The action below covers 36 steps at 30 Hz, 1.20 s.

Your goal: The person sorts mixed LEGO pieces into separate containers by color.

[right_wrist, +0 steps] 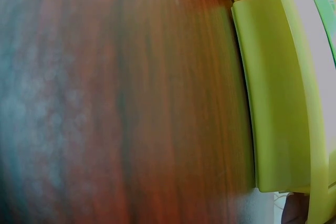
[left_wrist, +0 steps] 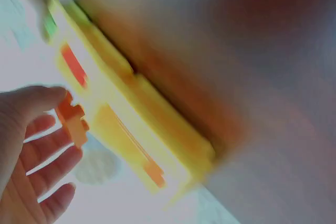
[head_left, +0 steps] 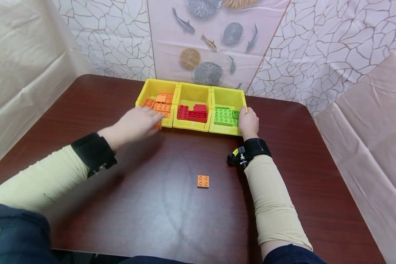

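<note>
My left hand (head_left: 135,123) is over the front of the left compartment of a yellow three-part bin (head_left: 193,125). In the left wrist view its thumb and fingers pinch an orange building brick (left_wrist: 73,119). More orange bricks (head_left: 161,107) lie in that left compartment, partly covered by the hand. Red bricks (head_left: 197,115) fill part of the middle compartment, and green bricks (head_left: 225,116) the right one. My right hand (head_left: 249,123) grips the bin's right end wall. A single orange four-stud brick (head_left: 203,181) lies on the table in front of the bin.
The bin stands near the back edge of the dark brown wooden table (head_left: 181,216). Behind it hangs a patterned cloth (head_left: 211,40), and pale drapes (head_left: 373,121) close off both sides. A wrist camera (head_left: 236,157) sits on the right arm.
</note>
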{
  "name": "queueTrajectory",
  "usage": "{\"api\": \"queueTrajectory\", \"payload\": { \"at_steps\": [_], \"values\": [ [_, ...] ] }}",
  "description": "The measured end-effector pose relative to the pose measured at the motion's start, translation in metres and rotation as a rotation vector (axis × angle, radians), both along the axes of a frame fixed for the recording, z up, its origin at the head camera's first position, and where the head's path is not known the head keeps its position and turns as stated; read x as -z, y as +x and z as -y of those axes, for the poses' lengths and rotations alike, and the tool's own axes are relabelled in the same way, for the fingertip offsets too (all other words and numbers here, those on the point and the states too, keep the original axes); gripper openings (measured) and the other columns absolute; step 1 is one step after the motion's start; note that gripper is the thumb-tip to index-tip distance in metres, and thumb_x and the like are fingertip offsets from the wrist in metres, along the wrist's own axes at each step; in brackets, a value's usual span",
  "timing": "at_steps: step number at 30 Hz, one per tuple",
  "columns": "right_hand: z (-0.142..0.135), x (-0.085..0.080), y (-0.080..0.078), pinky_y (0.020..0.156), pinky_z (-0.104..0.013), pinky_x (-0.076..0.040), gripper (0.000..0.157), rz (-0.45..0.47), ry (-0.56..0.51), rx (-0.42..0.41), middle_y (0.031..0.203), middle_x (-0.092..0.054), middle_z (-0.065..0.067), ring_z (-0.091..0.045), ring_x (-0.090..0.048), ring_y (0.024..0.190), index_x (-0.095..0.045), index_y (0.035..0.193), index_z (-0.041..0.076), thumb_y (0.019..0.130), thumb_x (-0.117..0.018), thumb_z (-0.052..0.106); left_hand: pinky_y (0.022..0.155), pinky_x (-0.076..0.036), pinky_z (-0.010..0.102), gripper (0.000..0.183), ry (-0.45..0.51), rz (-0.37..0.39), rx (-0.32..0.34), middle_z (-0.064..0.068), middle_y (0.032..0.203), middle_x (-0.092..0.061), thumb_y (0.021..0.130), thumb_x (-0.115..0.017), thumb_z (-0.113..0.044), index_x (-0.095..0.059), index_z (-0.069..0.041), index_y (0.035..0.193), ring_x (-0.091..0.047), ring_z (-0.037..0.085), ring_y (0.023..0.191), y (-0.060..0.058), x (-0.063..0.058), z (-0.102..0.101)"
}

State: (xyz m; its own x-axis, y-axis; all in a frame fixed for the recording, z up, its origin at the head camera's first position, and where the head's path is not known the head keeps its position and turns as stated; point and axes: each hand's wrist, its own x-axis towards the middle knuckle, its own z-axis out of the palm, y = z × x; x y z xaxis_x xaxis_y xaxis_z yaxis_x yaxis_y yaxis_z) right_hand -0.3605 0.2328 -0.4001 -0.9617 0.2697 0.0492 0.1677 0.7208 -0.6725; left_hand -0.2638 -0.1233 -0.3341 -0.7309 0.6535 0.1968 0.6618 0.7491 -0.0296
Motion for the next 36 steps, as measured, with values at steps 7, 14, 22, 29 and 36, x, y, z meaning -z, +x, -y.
{"api": "queueTrajectory", "payload": {
  "at_steps": [7,14,22,29,36],
  "values": [
    [-0.001,-0.003,0.001,0.076,-0.043,-0.04,0.059,0.019,0.0,-0.003,0.099,-0.052,-0.016,-0.032,-0.05,0.085,-0.048,0.13,0.007,0.099,-0.018,0.047,0.074,-0.04,0.043,0.02,-0.115,0.038,-0.192,0.017,0.096,-0.063,0.088,-0.064,-0.018,-0.057,-0.003,0.099,-0.052,0.032,0.086,-0.034,0.003,0.02],
    [0.0,-0.003,0.0,0.072,-0.041,-0.04,0.056,0.001,0.006,0.009,0.092,-0.05,-0.015,-0.032,-0.049,0.081,-0.05,0.123,0.006,0.099,-0.019,0.046,0.073,-0.039,0.044,0.013,-0.081,-0.04,-0.166,0.018,0.095,-0.061,0.086,-0.061,-0.009,-0.058,-0.003,0.097,-0.053,0.035,0.086,-0.043,0.014,0.028],
    [0.001,-0.003,0.001,0.073,-0.041,-0.04,0.055,0.005,-0.013,0.011,0.094,-0.051,-0.015,-0.031,-0.049,0.081,-0.049,0.128,0.007,0.099,-0.021,0.045,0.075,-0.041,0.046,0.022,-0.027,-0.055,-0.155,0.019,0.109,-0.056,0.089,-0.058,-0.006,-0.059,0.001,0.109,-0.054,0.035,0.096,-0.046,0.022,0.028],
    [0.0,-0.001,0.001,0.073,-0.041,-0.039,0.056,-0.004,-0.003,0.005,0.092,-0.049,-0.015,-0.032,-0.049,0.081,-0.05,0.124,0.006,0.099,-0.019,0.045,0.073,-0.046,0.044,0.015,0.112,-0.128,0.013,0.015,0.095,-0.06,0.083,-0.061,-0.007,-0.063,0.001,0.097,-0.058,0.032,0.085,-0.024,0.027,0.003],
    [0.0,-0.002,0.002,0.074,-0.042,-0.04,0.058,0.003,0.0,0.009,0.094,-0.05,-0.016,-0.033,-0.049,0.082,-0.049,0.127,0.005,0.099,-0.018,0.046,0.076,-0.048,0.038,0.022,0.065,-0.013,0.315,0.007,0.097,-0.064,0.084,-0.066,-0.018,-0.065,-0.005,0.102,-0.06,0.023,0.088,0.027,0.03,-0.062]
  ]
}}
